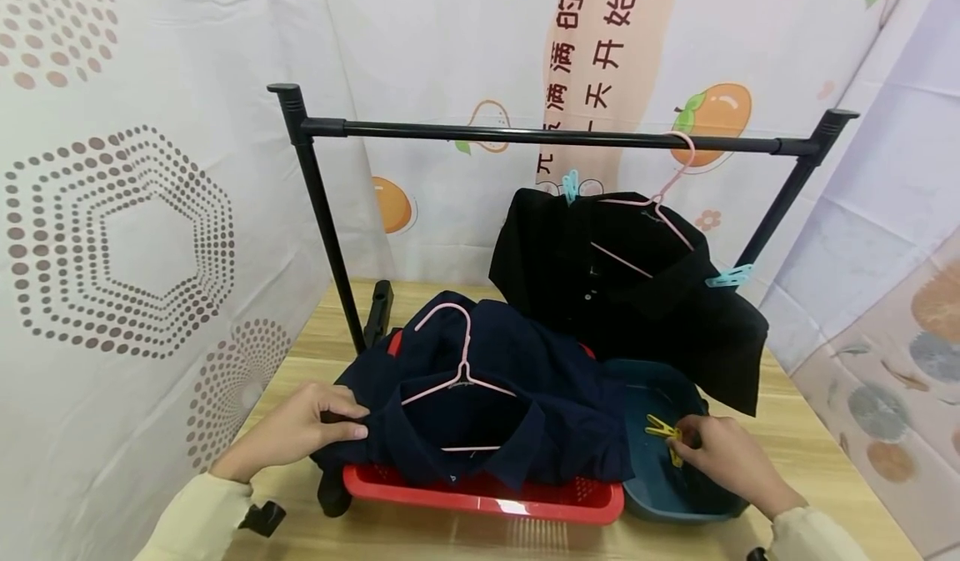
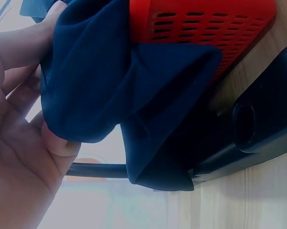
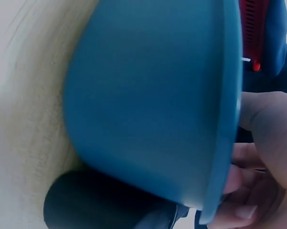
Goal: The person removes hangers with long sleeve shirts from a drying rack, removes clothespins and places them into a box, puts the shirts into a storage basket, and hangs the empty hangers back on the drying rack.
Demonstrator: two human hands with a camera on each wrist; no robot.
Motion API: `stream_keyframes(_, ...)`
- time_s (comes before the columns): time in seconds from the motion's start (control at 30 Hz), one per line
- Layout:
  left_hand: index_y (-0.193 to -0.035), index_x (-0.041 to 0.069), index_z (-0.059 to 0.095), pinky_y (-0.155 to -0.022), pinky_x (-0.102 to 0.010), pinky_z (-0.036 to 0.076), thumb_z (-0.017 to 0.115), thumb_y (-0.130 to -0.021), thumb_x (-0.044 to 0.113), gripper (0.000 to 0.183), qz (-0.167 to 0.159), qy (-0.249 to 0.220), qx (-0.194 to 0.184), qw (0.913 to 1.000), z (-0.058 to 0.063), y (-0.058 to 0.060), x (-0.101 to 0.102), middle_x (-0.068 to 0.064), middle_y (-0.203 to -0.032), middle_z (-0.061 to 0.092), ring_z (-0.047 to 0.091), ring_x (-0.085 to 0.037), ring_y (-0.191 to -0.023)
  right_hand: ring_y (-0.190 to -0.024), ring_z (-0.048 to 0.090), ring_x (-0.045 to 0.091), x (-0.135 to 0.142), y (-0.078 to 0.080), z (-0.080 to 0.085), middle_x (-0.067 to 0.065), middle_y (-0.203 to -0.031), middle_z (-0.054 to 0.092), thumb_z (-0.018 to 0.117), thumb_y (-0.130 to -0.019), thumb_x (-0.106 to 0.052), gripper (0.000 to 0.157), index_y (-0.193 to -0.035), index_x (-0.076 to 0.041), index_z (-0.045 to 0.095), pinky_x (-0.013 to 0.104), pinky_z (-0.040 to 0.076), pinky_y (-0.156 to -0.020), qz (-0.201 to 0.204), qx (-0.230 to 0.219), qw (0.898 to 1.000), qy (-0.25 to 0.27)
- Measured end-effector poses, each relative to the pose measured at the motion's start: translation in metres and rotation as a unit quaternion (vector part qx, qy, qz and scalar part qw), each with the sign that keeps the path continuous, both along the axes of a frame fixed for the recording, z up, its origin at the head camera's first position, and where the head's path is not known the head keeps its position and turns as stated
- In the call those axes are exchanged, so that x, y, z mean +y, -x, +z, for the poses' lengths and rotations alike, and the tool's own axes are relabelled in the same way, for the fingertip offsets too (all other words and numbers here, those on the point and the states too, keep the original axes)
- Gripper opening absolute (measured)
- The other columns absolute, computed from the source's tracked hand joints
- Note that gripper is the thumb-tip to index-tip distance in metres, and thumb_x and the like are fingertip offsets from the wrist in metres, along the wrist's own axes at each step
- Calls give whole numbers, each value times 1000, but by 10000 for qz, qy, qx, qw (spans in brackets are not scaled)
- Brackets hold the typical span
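A navy collared shirt (image 1: 577,428) lies across a red basket (image 1: 487,503), with a pink hanger (image 1: 465,348) inside its collar. My left hand (image 1: 311,423) pinches the shirt's left shoulder between thumb and fingers. In the left wrist view, the navy cloth (image 2: 90,71) hangs in folds from that grip. Over the blue basin (image 1: 641,494) at the right, my right hand (image 1: 727,453) pinches a yellow clothespin (image 1: 660,429). From the right wrist, the basin's outer wall (image 3: 148,95) hides the clothespin and part of the fingers.
A black clothes rail (image 1: 480,133) spans the back of the wooden table. From it a black shirt (image 1: 637,319) hangs on a second pink hanger (image 1: 678,169), with light-blue clothespins (image 1: 731,276) at its shoulders. The rail's black foot (image 1: 380,311) stands left of the basket.
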State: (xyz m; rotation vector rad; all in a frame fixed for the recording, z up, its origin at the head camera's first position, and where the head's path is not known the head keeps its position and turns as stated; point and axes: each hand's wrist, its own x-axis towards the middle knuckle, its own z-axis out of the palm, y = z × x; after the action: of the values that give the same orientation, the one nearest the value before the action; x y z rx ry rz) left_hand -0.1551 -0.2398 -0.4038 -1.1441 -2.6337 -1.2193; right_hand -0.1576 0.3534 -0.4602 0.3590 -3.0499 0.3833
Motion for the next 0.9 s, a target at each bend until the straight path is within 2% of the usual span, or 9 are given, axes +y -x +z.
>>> stream_keyframes(0.17,-103,19,76,-53,-22,42,73,-84,23,19,15,-19,-9,10000,0,-2,-1,14,-75,61,49,-1,-62,-54,41,8,-5,-1,0,-11,-61,47,75,-81,-29,18,-81,-13,66,25,35,-50,49,-39,9997,-217)
stream_keyframes(0.47,-103,20,76,-54,-22,43,73,-84,24,19,57,59,-34,10000,1,-3,1,14,-76,62,50,-1,-63,-51,39,9,-8,-1,-4,-11,-56,42,75,-81,-29,19,-76,-17,61,27,32,-48,-9,-77,9991,-410)
stream_keyframes(0.73,-103,21,76,-57,-23,45,74,-84,23,19,94,62,-105,9999,1,0,0,13,-78,63,53,-3,-65,-54,41,10,-9,-1,-2,-11,-60,46,76,-79,-20,12,-79,-16,65,31,35,-49,54,-49,9990,-442)
stream_keyframes(0.9,-103,20,76,-56,-23,44,73,-84,21,19,88,62,-122,9999,2,-2,0,11,-77,64,52,-3,-64,-53,41,9,-12,-1,4,-11,-60,46,74,-81,-19,8,-85,-13,69,29,35,-48,75,22,9993,-366)
